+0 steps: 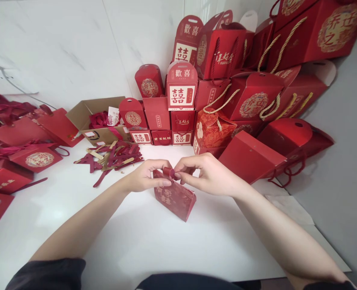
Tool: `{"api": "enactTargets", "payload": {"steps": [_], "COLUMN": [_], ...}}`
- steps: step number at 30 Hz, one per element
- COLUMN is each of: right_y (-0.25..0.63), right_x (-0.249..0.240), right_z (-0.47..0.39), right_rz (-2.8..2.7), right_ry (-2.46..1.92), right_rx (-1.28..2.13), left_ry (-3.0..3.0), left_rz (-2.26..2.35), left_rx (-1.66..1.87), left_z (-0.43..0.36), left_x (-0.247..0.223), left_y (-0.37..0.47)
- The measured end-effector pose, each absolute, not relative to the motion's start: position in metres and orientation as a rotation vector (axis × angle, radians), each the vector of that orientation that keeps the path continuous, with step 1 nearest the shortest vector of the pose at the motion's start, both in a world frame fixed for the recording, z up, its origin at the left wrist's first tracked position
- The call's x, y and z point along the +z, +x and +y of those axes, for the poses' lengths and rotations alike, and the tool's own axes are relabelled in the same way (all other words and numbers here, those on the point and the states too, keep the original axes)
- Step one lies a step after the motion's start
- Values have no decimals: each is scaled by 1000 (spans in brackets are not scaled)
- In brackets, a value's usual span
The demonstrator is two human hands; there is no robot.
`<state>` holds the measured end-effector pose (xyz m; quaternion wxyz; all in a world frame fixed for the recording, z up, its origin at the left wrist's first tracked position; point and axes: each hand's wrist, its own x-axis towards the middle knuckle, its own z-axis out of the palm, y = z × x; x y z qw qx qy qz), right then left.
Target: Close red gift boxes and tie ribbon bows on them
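A small dark red box [175, 199] with gold lettering stands tilted on the white table, under both hands. At its top is a loop of dark red strap [168, 172]. My left hand [146, 175] pinches this strap from the left, its thumb along the box's upper edge. From the right, my right hand [207, 175] closes thumb and fingers on the strap's end. The fingertips of both hands nearly meet there.
Stacked red gift boxes [182, 86] line the back and right. A pile of dark red and gold straps [112, 159] lies back left, before an open cardboard box [98, 135]. More red bags [39, 157] sit at the far left of the white table [124, 249].
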<state>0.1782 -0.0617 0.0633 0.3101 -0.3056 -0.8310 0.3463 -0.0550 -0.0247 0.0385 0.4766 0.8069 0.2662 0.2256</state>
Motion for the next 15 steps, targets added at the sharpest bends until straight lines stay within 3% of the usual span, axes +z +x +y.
{"api": "enactTargets", "payload": {"steps": [15], "right_y": [179], "right_x": [59], "right_z": [-52], "right_rz": [-2237], "right_ry": [-670], "right_rx": [1048], "left_ry": [2043], "left_rz": [637], "left_rx": [542], "left_z": [-29], "left_x": [40], "left_y": [-51]}}
